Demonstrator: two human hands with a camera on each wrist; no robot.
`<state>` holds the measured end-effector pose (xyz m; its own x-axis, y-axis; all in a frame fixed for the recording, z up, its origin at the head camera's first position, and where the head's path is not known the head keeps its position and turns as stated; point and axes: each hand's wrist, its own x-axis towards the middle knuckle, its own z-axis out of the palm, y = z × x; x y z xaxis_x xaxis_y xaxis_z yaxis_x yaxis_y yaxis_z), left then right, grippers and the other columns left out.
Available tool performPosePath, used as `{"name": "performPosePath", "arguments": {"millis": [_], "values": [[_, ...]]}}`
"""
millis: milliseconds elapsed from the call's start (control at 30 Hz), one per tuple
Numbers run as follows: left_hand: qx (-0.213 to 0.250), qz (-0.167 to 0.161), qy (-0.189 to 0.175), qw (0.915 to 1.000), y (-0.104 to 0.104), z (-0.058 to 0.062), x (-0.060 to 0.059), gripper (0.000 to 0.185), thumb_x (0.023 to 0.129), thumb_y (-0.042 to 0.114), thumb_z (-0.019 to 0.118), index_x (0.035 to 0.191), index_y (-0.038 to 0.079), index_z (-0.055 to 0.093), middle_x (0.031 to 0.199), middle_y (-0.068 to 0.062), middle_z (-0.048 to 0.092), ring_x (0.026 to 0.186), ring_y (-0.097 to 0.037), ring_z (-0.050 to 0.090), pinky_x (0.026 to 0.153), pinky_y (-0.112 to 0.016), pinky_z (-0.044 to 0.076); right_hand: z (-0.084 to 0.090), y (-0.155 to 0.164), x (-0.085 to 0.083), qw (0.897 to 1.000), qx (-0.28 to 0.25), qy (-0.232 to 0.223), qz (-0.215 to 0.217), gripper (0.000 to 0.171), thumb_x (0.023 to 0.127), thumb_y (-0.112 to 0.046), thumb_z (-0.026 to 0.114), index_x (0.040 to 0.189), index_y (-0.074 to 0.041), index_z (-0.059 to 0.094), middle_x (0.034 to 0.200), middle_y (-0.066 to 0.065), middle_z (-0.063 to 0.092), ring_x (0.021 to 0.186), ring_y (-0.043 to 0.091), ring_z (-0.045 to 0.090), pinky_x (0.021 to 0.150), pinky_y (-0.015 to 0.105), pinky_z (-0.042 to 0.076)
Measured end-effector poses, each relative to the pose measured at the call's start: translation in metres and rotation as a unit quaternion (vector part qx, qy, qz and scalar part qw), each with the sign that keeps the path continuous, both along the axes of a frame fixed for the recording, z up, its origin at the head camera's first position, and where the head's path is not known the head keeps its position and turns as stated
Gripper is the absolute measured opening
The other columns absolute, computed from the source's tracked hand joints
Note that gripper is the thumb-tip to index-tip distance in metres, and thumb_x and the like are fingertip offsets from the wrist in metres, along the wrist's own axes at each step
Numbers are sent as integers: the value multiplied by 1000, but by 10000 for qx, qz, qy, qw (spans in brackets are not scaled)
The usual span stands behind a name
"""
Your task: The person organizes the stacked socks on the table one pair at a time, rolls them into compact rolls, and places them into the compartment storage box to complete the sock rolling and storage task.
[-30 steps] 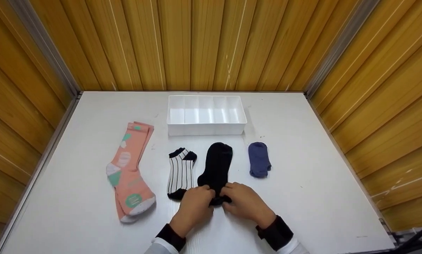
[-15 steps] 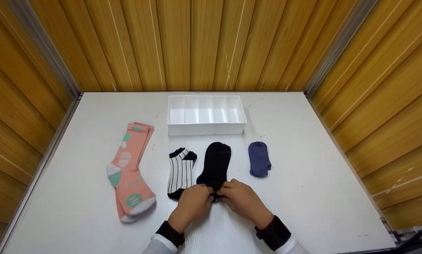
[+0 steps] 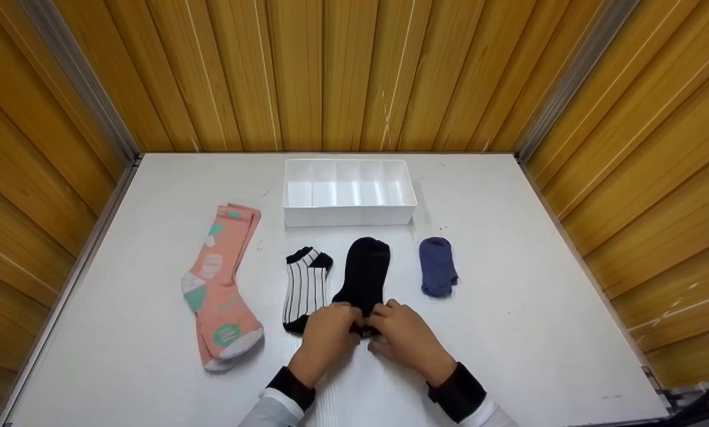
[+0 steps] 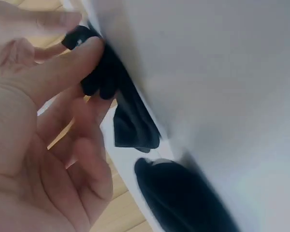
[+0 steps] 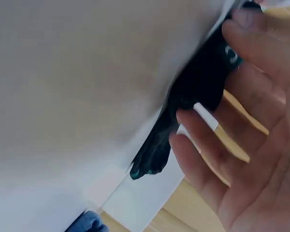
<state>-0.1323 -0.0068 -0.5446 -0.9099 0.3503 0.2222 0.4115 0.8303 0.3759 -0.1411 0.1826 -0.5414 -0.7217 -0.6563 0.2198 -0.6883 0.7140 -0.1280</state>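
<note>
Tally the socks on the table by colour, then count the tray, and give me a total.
Pink patterned socks: 1 stack, apparently a pair
Black-and-white striped sock: 1
Black sock: 1, near end pinched by both hands
Blue sock: 1
White divided tray: 1
Total: 5 things

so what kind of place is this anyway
Probably a staged recording booth, not a home: a bare white table boxed in by wood-panelled walls, with socks in a row before a white divided tray.
</note>
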Motion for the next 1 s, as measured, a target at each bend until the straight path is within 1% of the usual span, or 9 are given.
{"name": "performPosePath", "arguments": {"millis": [100, 167, 267, 433, 567, 733, 833, 933, 1000], "values": [[404, 8, -430, 9983, 0, 2, -4, 19, 69, 13, 89, 83, 19, 78, 85, 3, 74, 74, -19, 69, 60, -31, 53, -1, -2, 1, 9994, 151, 305, 9, 23, 75, -24, 87, 94, -17, 77, 90, -5, 68, 78, 16, 55, 64, 29, 44], [552, -30, -592, 9967, 0, 5, -7, 15, 70, 13, 88, 80, 18, 78, 82, 3, 74, 71, -19, 69, 58, -30, 52, -1, -3, -1, 9993, 106, 364, 57, 17, 77, -20, 85, 92, -18, 77, 89, -6, 70, 75, 16, 54, 63, 28, 44], [618, -53, -617, 9962, 0, 9, -8, 11, 74, 13, 87, 79, 18, 79, 80, 3, 74, 69, -18, 69, 57, -29, 51, 0, -1, -5, 9998, -198, -42, 89, 15, 79, -14, 82, 93, -19, 79, 93, -7, 72, 77, 15, 56, 66, 27, 47], [370, -27, -54, 9993, 3, 10, -4, 13, 75, 16, 88, 80, 20, 77, 78, 5, 71, 68, -17, 68, 56, -29, 50, 5, 5, -12, 9902, -726, -1189, 5, 20, 85, -10, 78, 102, -20, 82, 104, -7, 73, 86, 13, 60, 76, 28, 52], [90, -18, 520, 9986, 6, 9, 3, 17, 72, 17, 89, 79, 21, 74, 76, 5, 67, 68, -16, 67, 55, -30, 51, 7, 9, -17, 9852, -726, -1550, 65, 15, 88, -11, 75, 100, -17, 82, 104, -5, 72, 87, 14, 59, 76, 28, 50], [-551, 166, 814, 9950, 13, 4, 10, 12, 72, 21, 88, 76, 19, 77, 73, 4, 68, 66, -16, 67, 54, -33, 53, 5, 10, -20, 9829, -740, -1679, 158, 16, 91, -12, 72, 104, -14, 82, 106, 0, 71, 88, 16, 59, 80, 30, 49], [-991, 314, 1075, 9887, 18, 1, 14, 9, 72, 19, 86, 73, 18, 76, 70, 3, 66, 61, -17, 65, 50, -33, 51, 4, 10, -19, 9828, -775, -1676, 70, 16, 92, -12, 72, 105, -13, 81, 104, 1, 71, 89, 17, 61, 82, 32, 49], [-1182, 459, 1299, 9834, 22, 0, 16, 8, 73, 13, 81, 70, 17, 75, 69, 1, 63, 58, -18, 62, 47, -34, 49, 5, 7, -15, 9858, -772, -1486, -100, 15, 91, -15, 73, 106, -13, 78, 103, 0, 71, 91, 16, 63, 83, 34, 51], [-1129, 526, 1273, 9840, 23, 2, 15, 11, 72, 12, 81, 67, 16, 72, 68, 1, 62, 57, -19, 62, 47, -35, 49, 6, 6, -11, 9899, -754, -1181, -197, 16, 88, -17, 77, 104, -13, 74, 101, -2, 70, 90, 14, 63, 82, 34, 51]]}}
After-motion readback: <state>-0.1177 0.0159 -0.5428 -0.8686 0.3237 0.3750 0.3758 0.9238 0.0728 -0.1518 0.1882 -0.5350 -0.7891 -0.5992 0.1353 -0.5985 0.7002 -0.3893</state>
